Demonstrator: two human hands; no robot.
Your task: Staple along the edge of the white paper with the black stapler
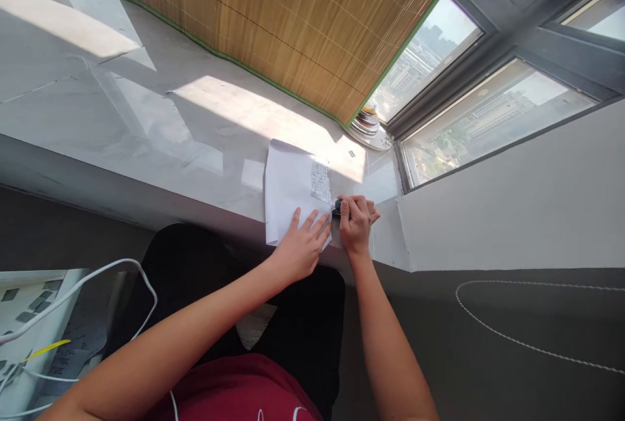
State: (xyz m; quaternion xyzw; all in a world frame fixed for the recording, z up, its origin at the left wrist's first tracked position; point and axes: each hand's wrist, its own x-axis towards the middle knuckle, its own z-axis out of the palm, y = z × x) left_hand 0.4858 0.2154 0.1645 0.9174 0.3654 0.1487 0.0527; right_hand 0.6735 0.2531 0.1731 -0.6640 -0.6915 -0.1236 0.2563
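White paper (288,193) lies on the pale ledge, its near end reaching the front edge. Near its right side is a grey patch (320,181) of densely packed short marks that look like staples. My left hand (301,246) rests on the paper's lower right part, fingers spread flat. Gripped in my right hand (356,220) is a small black stapler (336,208), mostly covered by the fingers. Its visible end meets the paper's right edge, just below the patch. Whether its jaws are pressed together is hidden.
A bamboo blind (273,24) with green edging hangs over the ledge (195,148). Stacked plates (367,127) stand in the corner by the window (498,115). Small dark staple strips (351,153) lie beyond the paper. A white cable (97,269) loops at lower left.
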